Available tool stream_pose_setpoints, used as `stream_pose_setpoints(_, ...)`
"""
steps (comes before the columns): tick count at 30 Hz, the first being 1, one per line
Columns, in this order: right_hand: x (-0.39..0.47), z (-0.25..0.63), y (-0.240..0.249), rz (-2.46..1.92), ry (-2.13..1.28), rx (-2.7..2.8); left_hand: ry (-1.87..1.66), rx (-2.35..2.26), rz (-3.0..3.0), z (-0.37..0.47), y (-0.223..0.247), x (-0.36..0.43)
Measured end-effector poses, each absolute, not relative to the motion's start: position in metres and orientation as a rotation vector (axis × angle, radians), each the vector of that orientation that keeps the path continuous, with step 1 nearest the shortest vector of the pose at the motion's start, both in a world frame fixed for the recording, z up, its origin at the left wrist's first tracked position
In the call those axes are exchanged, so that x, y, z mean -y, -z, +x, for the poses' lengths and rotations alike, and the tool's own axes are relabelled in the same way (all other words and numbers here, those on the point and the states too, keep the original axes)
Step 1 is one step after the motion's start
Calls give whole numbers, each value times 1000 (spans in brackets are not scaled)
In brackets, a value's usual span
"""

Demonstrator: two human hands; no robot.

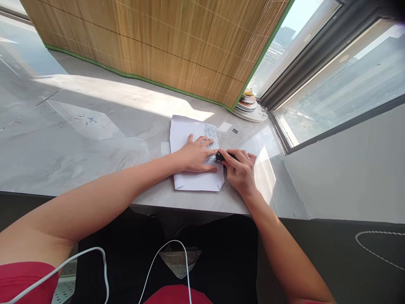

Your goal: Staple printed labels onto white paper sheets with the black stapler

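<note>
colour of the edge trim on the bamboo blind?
Green, along the bamboo blind's lower and right edges; head view.

A white sheet of paper (193, 169) bore a patch of dense grey marks near its top right corner, and it lay on a pale grey marble-patterned counter (95, 139) streaked with faint darker veins. A small black tool (221, 156) showed in the right hand (241, 169), while behind hung a tan bamboo blind (164, 42) with fine stripes and a green edge. White cables (177, 261) crossed black and red clothing (28, 278) below.
</note>
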State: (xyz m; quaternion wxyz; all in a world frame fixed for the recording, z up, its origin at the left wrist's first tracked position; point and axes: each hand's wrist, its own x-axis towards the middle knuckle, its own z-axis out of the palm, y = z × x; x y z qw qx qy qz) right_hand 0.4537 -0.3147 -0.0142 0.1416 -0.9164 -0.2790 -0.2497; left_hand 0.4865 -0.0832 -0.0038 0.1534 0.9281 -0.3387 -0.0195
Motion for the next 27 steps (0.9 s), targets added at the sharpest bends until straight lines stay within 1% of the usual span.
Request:
stream_pose_setpoints(13, 314, 454, 15, -2673, 792, 812, 58, 973, 2664, 485, 1, 83)
stream_pose_setpoints(27, 314, 454, 16, -2672, 773, 801, 46, 965, 2662, 486, 3, 83)
